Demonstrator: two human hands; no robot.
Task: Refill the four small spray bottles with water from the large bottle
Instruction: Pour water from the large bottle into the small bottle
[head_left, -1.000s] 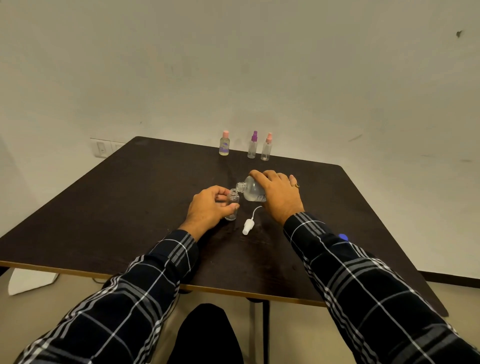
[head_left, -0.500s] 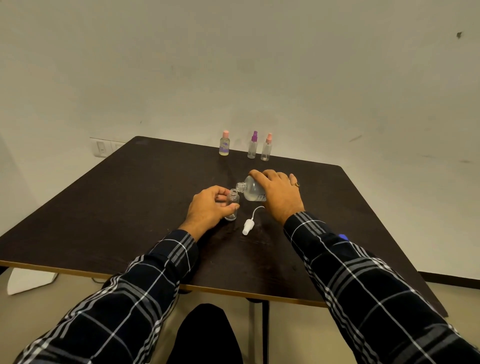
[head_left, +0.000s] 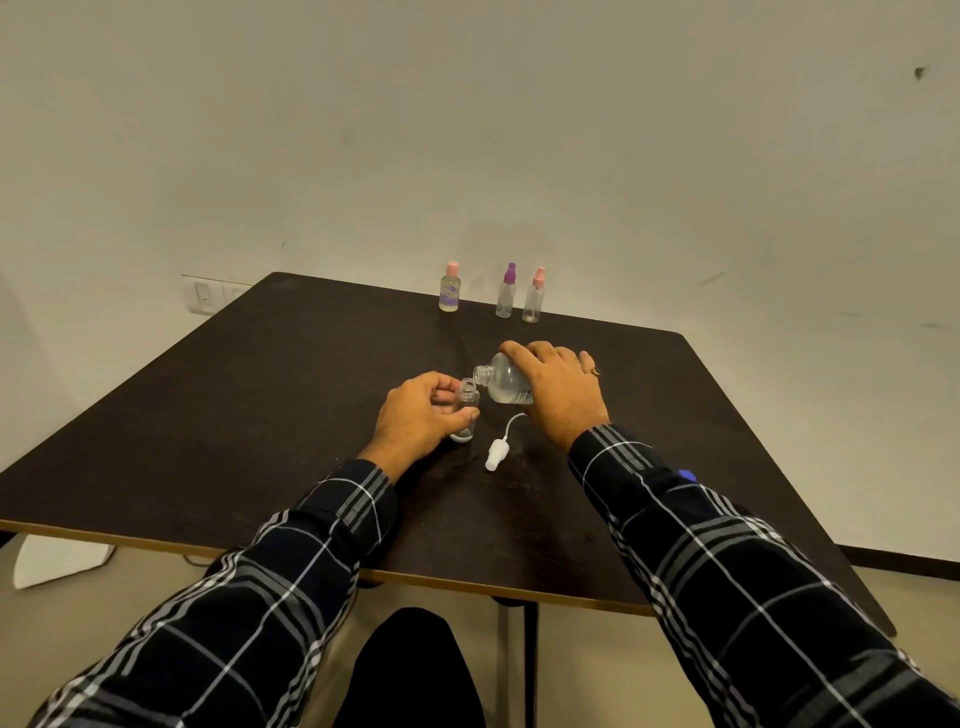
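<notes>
My left hand (head_left: 418, 415) holds a small clear spray bottle (head_left: 466, 402) upright on the dark table (head_left: 260, 415), its top off. My right hand (head_left: 558, 387) grips the large clear bottle (head_left: 501, 384), tipped on its side with its open mouth just above the small bottle's neck. The white spray top with its tube (head_left: 497, 453) lies on the table just in front of the bottles. Three more small spray bottles stand at the far edge: one with a pink cap and label (head_left: 450, 288), one with a purple top (head_left: 505, 292), one with a pink top (head_left: 534, 296).
A blue cap (head_left: 687, 474) peeks out behind my right sleeve. The table stands close to a pale wall with a switch plate (head_left: 205, 297) at the left. My knee (head_left: 410, 670) shows under the near edge.
</notes>
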